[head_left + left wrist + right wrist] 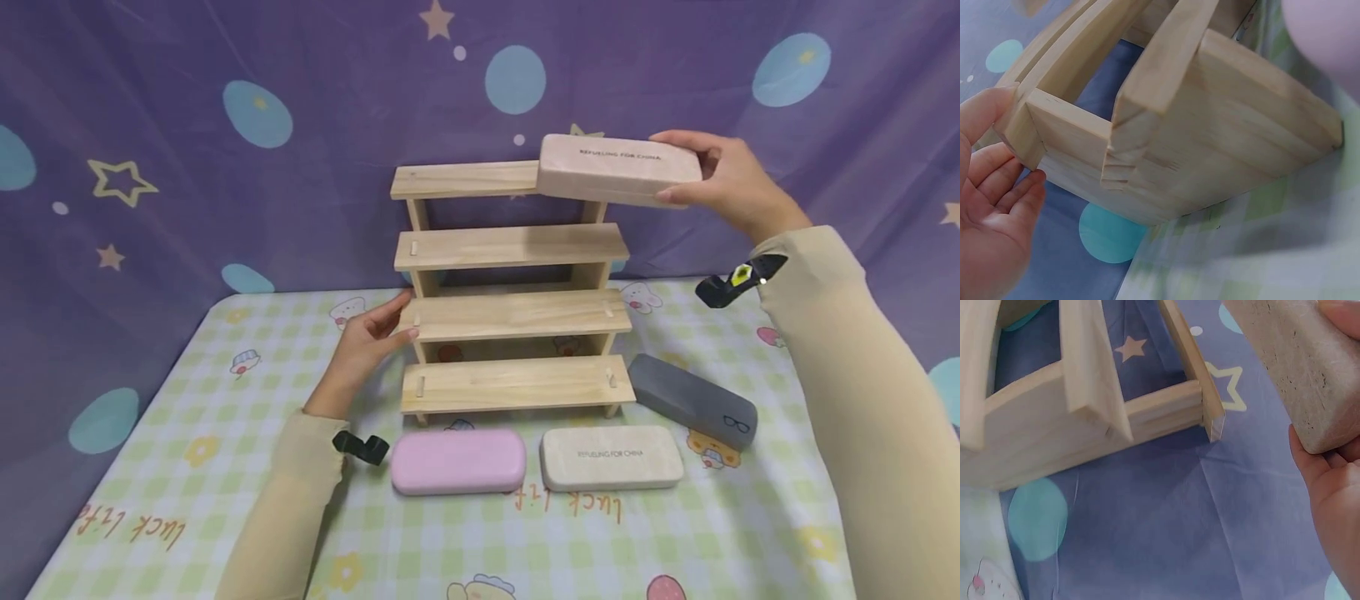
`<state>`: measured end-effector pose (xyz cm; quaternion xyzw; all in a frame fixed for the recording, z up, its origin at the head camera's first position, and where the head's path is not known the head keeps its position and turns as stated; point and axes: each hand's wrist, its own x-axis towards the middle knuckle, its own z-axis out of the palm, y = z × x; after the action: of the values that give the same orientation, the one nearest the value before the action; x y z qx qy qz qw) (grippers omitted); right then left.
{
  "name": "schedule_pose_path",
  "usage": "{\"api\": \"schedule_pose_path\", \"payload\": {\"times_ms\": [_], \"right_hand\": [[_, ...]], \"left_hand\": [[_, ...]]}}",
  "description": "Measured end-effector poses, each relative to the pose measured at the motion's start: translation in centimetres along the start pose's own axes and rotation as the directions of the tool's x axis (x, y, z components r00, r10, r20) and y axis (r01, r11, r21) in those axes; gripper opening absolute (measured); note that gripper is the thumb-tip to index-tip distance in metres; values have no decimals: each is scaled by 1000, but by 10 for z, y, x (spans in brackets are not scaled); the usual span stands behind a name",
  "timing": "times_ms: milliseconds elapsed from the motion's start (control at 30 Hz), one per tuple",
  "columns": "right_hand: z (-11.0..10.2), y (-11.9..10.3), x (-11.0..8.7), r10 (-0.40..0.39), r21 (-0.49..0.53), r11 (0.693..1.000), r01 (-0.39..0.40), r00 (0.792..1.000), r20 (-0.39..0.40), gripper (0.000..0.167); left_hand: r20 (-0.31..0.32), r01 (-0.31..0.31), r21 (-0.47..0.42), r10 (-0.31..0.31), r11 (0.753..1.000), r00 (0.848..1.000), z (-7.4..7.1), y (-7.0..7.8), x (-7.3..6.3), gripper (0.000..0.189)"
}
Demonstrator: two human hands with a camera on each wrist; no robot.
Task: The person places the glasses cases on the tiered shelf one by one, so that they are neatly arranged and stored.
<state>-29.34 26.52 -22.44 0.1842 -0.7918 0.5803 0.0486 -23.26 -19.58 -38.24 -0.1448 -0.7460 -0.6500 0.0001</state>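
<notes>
My right hand (731, 179) grips the right end of a pinkish-beige glasses case (618, 167) lettered "REFUELING FOR CHINA". In the head view the case overlaps the right part of the top board of a wooden stepped shelf (513, 315). The right wrist view shows the case (1304, 369) apart from the shelf, thumb on one face and fingers on the opposite side. At the shelf's left side, my left hand (367, 346) pinches a board end; the left wrist view shows the thumb on the board (1035, 122) and the other fingers curled below it.
In front of the shelf lie a pink glasses case (459, 462) and a cream one (612, 458). A dark grey glasses case (693, 400) lies slanted at its right. A checked cloth (225, 517) covers the table; a purple curtain (337, 75) hangs behind.
</notes>
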Motion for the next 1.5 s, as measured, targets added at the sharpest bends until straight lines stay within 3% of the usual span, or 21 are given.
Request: {"api": "schedule_pose_path", "payload": {"times_ms": [133, 333, 567, 800, 1067, 1367, 1500], "right_hand": [[10, -4, 13, -4, -20, 1000, 4, 999, 32, 59], [27, -7, 31, -4, 43, 999, 0, 997, 75, 58], [40, -9, 44, 11, 48, 999, -15, 997, 79, 57], [53, -16, 60, 49, 119, 991, -56, 997, 64, 60], [60, -15, 68, 106, 12, 994, -108, 990, 94, 62], [68, -12, 75, 142, -22, 990, -140, 982, 125, 63], [75, -15, 80, 183, 18, 982, -189, 970, 162, 63]], "left_hand": [[-1, 4, -4, -4, 1000, 1000, 0, 1, -1, 58], [-6, 6, -4, -6, 1000, 1000, 0, 4, -2, 57], [10, -5, 5, 5, 1000, 1000, 2, 4, -3, 57], [14, -28, 4, 28, 1000, 1000, 5, 8, 0, 57], [21, -3, 4, 3, 1000, 1000, 11, 7, 0, 57], [28, -10, 19, 10, 1000, 1000, 8, 6, -1, 58], [23, -8, 15, 8, 1000, 1000, 4, 6, -3, 58]]}}
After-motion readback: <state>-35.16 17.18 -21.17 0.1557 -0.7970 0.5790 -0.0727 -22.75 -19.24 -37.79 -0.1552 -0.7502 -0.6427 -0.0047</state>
